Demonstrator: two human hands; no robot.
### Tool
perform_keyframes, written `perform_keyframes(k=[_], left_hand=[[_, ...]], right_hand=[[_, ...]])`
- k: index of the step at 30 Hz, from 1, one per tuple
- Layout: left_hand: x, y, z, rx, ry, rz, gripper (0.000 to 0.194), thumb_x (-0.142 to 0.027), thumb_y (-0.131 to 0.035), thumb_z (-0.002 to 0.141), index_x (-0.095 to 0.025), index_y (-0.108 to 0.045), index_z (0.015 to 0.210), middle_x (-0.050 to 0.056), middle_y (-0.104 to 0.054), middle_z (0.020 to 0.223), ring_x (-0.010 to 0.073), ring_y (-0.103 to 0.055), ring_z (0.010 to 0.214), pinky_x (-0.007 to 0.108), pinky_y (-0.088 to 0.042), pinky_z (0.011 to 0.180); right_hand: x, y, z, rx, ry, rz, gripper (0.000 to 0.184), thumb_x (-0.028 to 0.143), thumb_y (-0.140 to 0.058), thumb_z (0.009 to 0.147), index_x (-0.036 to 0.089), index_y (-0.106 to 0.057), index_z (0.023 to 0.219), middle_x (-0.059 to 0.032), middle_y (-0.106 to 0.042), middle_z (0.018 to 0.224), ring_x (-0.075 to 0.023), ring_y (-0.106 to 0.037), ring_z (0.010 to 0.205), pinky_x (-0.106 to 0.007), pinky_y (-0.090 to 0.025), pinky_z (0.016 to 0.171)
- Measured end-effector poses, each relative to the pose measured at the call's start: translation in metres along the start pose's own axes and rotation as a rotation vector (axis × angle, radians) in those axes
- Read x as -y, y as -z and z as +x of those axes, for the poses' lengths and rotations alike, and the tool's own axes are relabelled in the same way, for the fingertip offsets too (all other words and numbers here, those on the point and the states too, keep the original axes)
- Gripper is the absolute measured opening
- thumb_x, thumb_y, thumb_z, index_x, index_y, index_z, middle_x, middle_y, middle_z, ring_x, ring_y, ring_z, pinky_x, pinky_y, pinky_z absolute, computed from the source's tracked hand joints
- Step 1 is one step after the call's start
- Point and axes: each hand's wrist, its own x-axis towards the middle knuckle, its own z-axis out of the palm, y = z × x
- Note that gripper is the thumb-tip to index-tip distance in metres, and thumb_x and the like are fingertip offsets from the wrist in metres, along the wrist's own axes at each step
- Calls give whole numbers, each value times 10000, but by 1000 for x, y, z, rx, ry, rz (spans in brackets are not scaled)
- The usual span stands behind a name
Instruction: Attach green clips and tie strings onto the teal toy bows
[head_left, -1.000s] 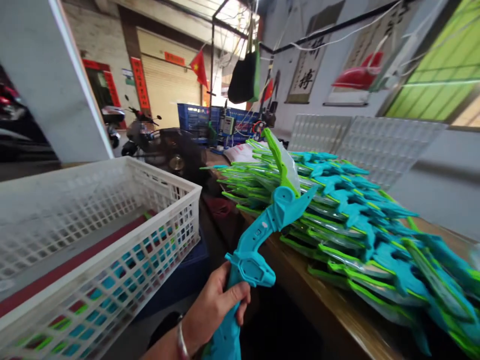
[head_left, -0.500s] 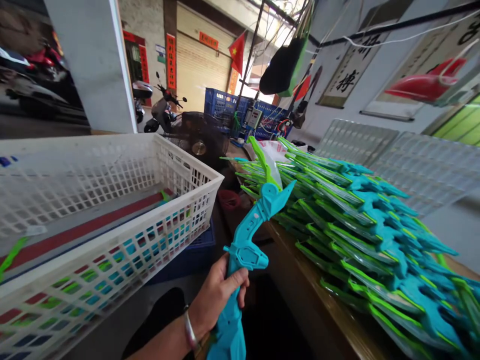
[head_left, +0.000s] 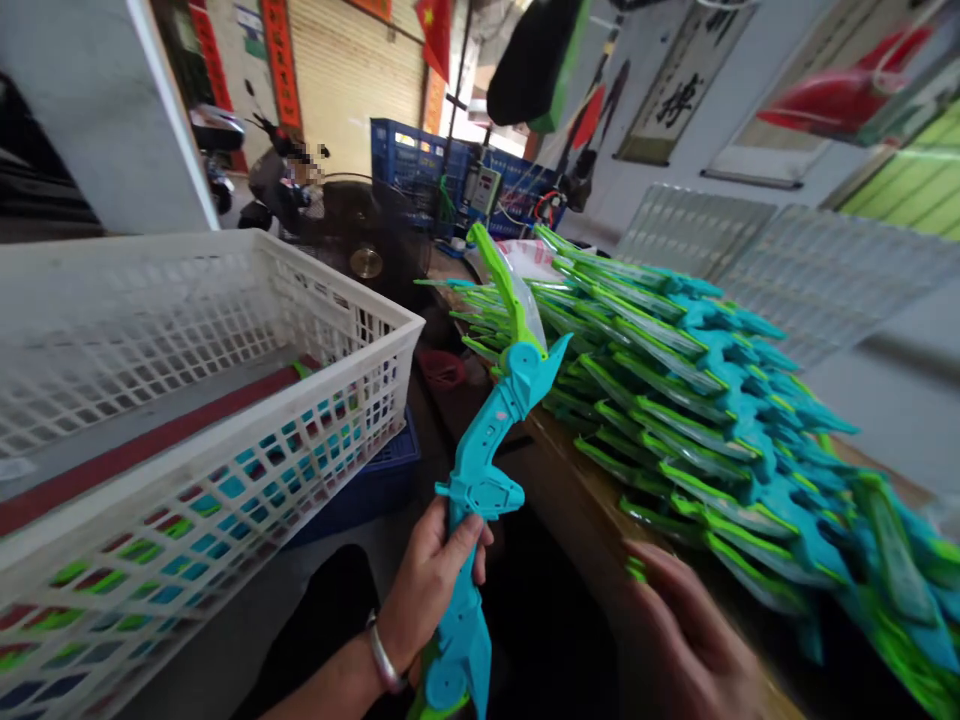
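My left hand (head_left: 431, 580) is wrapped round the grip of a turquoise toy bow (head_left: 487, 430), held upright in front of me. The bow has a bright green limb with a clear strip at its top end, and more green shows at its bottom end. To the right, my right hand (head_left: 690, 640) is blurred, its fingers closed with a small bright green piece (head_left: 636, 568) showing at the tips. That hand is beside a stack of similar turquoise and green toy bows (head_left: 757, 440), piled on a brown table (head_left: 577, 500).
On my left stands a white plastic crate (head_left: 330, 290) holding turquoise and green parts, with a blue crate (head_left: 375, 500) below. A fan (head_left: 367, 262), a blue basket (head_left: 409, 165) and a parked scooter (head_left: 274, 180) are beyond. A red object (head_left: 840, 95) hangs at upper right.
My right hand has come into view at the lower right, with a small green piece at its fingertips. My left hand still holds the toy bow. The view has shifted right and down.
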Motion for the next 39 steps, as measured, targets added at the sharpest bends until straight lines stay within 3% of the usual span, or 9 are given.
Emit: perform_keyframes(k=[2, 5, 9, 15, 19, 24, 27, 33, 39], left_hand=[[1, 1, -9, 14, 14, 108, 320, -509, -582, 984, -193, -618, 954, -8, -634, 749, 131, -553, 618, 267, -445, 633], [0, 9, -22, -27, -18, 238, 316, -522, -598, 969, -209, -639, 988, -5, -634, 778, 163, -584, 698, 281, -484, 707], [2, 20, -28, -141, -73, 303, 309, -525, -605, 959, -219, -646, 949, -5, -626, 754, 178, -577, 691, 280, -480, 684], [8, 18, -23, -109, -59, 277, 313, -525, -583, 982, -223, -659, 1010, -4, -643, 775, 188, -599, 756, 279, -475, 736], [6, 16, -22, -41, -45, 248, 314, -513, -583, 989, -232, -674, 1094, -7, -639, 783, 182, -573, 725, 288, -475, 758], [4, 18, -25, -6, -33, 186, 316, -509, -614, 974, -238, -691, 1119, 25, -689, 915, 201, -593, 805, 305, -492, 828], [4, 20, -28, 30, -19, 159, 309, -512, -597, 986, -253, -678, 1133, 13, -689, 917, 186, -592, 779, 290, -496, 797], [5, 23, -27, 28, -26, 191, 315, -526, -590, 988, -247, -659, 1117, 2, -677, 884, 174, -605, 752, 288, -511, 784], [2, 24, -24, -25, -97, 297, 335, -521, -618, 967, -220, -686, 1095, 59, -738, 1021, 243, -685, 967, 332, -513, 885]], right_hand=[[28, -35, -6, 87, -129, 427, 318, 584, -631, 949, 303, -738, 1050, -54, -699, 877, -223, -659, 693, -365, -587, 658], [66, -81, 0, 278, -358, 994, 337, 575, -686, 924, 240, -680, 968, 40, -544, 561, -122, -509, 462, -241, -462, 486], [84, -99, 1, 349, -489, 1232, 383, 554, -787, 850, 228, -613, 951, 49, -605, 684, -71, -484, 393, -179, -386, 390], [80, -95, -4, 239, -377, 1027, 317, 481, -788, 872, 186, -677, 834, 34, -587, 543, -78, -499, 430, -162, -409, 435], [78, -97, -6, 99, -237, 839, 229, 402, -790, 872, 195, -727, 795, 19, -620, 569, -104, -545, 496, -191, -460, 488], [76, -102, -11, -89, 54, 529, 148, 298, -738, 925, 230, -731, 793, 35, -626, 621, -103, -544, 513, -206, -434, 500], [76, -105, -11, -141, 81, 462, 176, 289, -705, 950, 231, -702, 785, 39, -626, 648, -105, -550, 534, -210, -435, 515], [80, -103, -7, -118, 194, 343, 189, 262, -689, 967, 228, -648, 785, 43, -617, 654, -101, -542, 529, -209, -418, 518], [82, -97, -4, -45, 229, 232, 236, 337, -693, 968, 231, -597, 780, 20, -597, 699, -128, -539, 573, -238, -429, 533]])
